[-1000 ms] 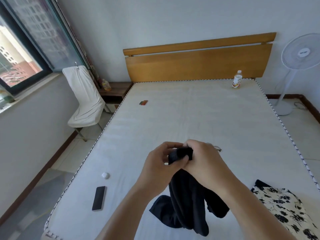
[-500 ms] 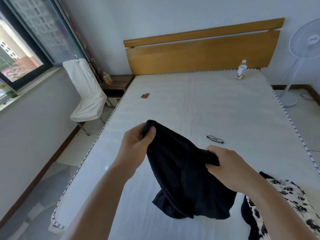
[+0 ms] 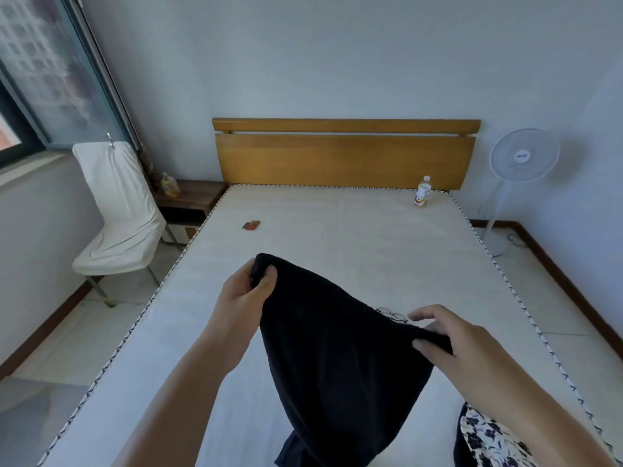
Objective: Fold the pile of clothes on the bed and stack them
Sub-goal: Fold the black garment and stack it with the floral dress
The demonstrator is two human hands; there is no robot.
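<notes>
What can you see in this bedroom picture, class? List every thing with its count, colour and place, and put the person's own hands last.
Garment: 1, black, held up over the mattress
Floral garment: 1, white with dark flowers, mattress near right corner
Glasses: 1, dark frame, on mattress behind the black garment
Bottle: 1, clear, white cap, far right of mattress
Small flat object: 1, red and dark, far left of mattress
Mattress: 1, off-white
Headboard: 1, wooden
Chair: 1, white cover, left of bed
Nightstand: 1, dark wood, left of headboard
Fan: 1, white, right of bed
Left hand: grips garment's upper corner
Right hand: pinches garment's right edge
</notes>
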